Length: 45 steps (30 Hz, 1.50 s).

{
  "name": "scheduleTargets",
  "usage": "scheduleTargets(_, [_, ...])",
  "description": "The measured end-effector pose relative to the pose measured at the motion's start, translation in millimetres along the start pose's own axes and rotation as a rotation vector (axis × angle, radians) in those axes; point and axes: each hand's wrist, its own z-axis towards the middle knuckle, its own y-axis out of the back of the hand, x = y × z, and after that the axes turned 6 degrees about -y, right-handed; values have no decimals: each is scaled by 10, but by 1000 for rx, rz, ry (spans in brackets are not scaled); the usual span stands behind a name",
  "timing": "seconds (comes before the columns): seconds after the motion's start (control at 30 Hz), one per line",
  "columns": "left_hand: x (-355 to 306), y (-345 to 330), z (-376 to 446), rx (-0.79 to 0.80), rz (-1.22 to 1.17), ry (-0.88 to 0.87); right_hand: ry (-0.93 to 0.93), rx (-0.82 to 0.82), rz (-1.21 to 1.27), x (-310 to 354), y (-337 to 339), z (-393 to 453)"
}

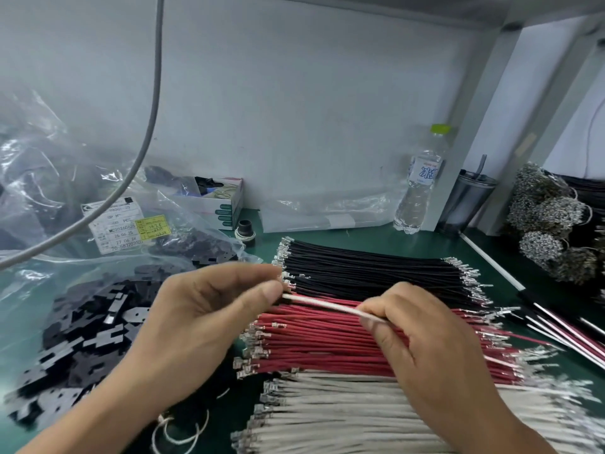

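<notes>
A single white wire is stretched between both hands above the piles. My left hand pinches its left end, near the metal terminal, between thumb and fingers. My right hand pinches the same wire at its right part. Under the hands lie three flat piles of cut wires with metal terminals on a green mat: black wires at the back, red wires in the middle, white wires nearest me.
A clear bag of black flat parts with a label lies at left. A small open box, a water bottle and a dark tumbler stand by the wall. Wire bundles sit at right. A grey cable hangs overhead.
</notes>
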Motion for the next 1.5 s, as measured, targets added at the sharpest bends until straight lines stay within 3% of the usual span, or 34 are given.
scheduleTargets(0.13, [117,177,107,20,369,-28,16,-260,63,17,192,120])
scheduleTargets(0.23, [207,222,133,130,708,-10,44,-457,132,78,463,225])
scheduleTargets(0.4, [382,214,152,315,1036,-18,-196,-543,566,-142,990,501])
scheduleTargets(0.47, [433,230,146,321,1071,-24,-343,-507,452,-533,1231,622])
scheduleTargets(0.53, [470,246,149,307,1112,-59,-458,-461,19,-1119,1525,591])
scheduleTargets(0.63, [546,253,182,235,1148,-137,-507,-171,-436,-2015,1676,203])
scheduleTargets(0.73, [642,309,232,172,1144,-105,-645,106,-646,-2591,1486,-284])
scheduleTargets(0.8, [727,356,244,136,1113,-111,-752,189,-794,-2663,1317,-522])
scheduleTargets(0.93, [843,406,260,137,1036,-112,-856,269,-713,-2345,1214,-586])
scheduleTargets(1.0, [823,398,257,140,1022,-79,-819,254,-703,-2212,1215,-467])
scheduleTargets(1.2, [707,363,219,84,985,-70,-431,57,-310,-1261,815,197])
scheduleTargets(1.27, [681,393,211,64,958,-32,-330,107,-142,-978,485,460])
scheduleTargets(1.37, [648,436,173,2,858,-109,-256,278,-22,-659,-46,814])
scheduleTargets(1.5, [577,383,158,-59,821,-202,-209,370,-59,-503,-587,1089])
